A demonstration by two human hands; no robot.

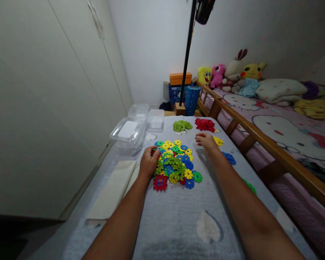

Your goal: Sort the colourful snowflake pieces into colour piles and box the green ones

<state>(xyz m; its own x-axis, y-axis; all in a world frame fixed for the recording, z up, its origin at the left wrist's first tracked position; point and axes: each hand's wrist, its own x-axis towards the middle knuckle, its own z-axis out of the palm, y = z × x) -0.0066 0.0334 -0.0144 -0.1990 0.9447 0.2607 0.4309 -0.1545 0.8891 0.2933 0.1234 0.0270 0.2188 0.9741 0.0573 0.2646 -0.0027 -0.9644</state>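
Two bare hands work over a mixed heap of snowflake building discs point(176, 164), a jumble of yellow, green, blue and red pieces lying in the middle of a grey-blue blanket point(184, 216). The left hand point(148, 161) rests on the heap's left edge with its fingers curled down onto the pieces. Whether they pinch one cannot be told. The right hand point(206, 141) hangs palm down just past the heap's far right corner, its fingers close together and lightly bent, with nothing to be seen in them. Right beside it lie a few yellow discs point(218, 141). Farther off on the blanket are a cluster of green discs point(182, 125) and a cluster of red discs point(205, 124), set side by side but apart. A group of blue discs point(229, 158) sits to the right of the right forearm, and a lone green disc point(250, 186) lies nearer the blanket's right edge. A red square piece point(160, 182) lies at the heap's near-left corner. To the left of the heap stands a lidded clear plastic tub point(128, 136), with two open clear tubs point(147, 116) behind it. A wooden bed rail point(262, 135) runs along the right, and plush toys point(229, 74) sit at the bed's far end.
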